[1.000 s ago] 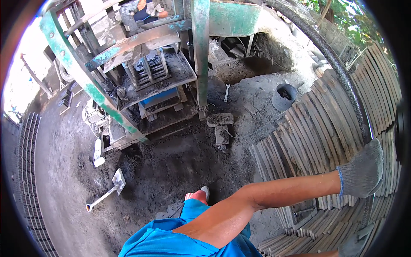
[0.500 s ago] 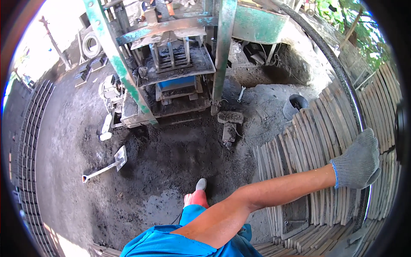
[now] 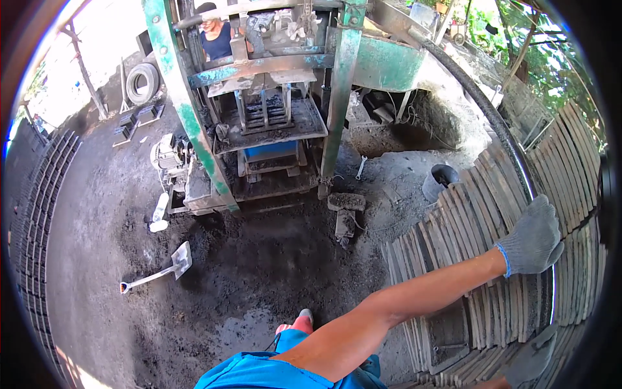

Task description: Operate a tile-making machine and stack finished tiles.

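My left arm reaches across to the right. Its grey knitted glove with a blue cuff, my left hand (image 3: 532, 236), is closed around a long black metal bar (image 3: 483, 97). This bar runs up from the right side toward the green frame of a press machine (image 3: 345, 84). At the lower right rim, my right hand (image 3: 532, 360), also in a grey glove, lies by the bar's lower end; its fingers are too dim to read. Stacked wooden boards (image 3: 447, 227) lie beneath and beside both hands. Inside the press, a dark metal plate (image 3: 304, 120) sits above a blue part.
A shovel (image 3: 159, 272) lies on the dirty floor, left of my feet. Behind the press stands another person (image 3: 217, 42). A motor (image 3: 170, 155), a wrench (image 3: 361, 167), a bucket (image 3: 440, 181), a tyre (image 3: 142, 84) and a broken block (image 3: 346, 202) are around the machine. Stacked blocks (image 3: 42, 227) line the left.
My left hand has shifted slightly left and up with the bar. My right glove shows more clearly at the lower right. The view has tilted, revealing more of the person behind the press.
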Action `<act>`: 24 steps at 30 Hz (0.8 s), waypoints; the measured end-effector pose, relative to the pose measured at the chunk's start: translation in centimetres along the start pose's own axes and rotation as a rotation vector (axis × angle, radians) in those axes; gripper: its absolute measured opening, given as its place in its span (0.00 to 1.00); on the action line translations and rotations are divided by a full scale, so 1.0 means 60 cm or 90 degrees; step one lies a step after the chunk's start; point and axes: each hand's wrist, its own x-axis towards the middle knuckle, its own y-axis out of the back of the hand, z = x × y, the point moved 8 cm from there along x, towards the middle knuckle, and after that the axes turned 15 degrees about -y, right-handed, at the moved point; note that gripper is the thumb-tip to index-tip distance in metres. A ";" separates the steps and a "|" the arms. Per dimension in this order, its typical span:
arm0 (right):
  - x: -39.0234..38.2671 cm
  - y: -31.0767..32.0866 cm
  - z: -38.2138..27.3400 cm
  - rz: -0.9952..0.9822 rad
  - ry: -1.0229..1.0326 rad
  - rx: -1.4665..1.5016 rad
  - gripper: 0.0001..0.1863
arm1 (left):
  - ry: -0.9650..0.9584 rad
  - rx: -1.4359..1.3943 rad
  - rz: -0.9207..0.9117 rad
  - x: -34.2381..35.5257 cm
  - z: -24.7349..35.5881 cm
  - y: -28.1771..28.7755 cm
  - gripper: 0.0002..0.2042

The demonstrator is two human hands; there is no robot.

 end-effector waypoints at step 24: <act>-0.014 -0.059 0.069 -0.049 0.031 -0.102 0.20 | 0.001 -0.030 -0.037 -0.008 -0.006 -0.019 0.17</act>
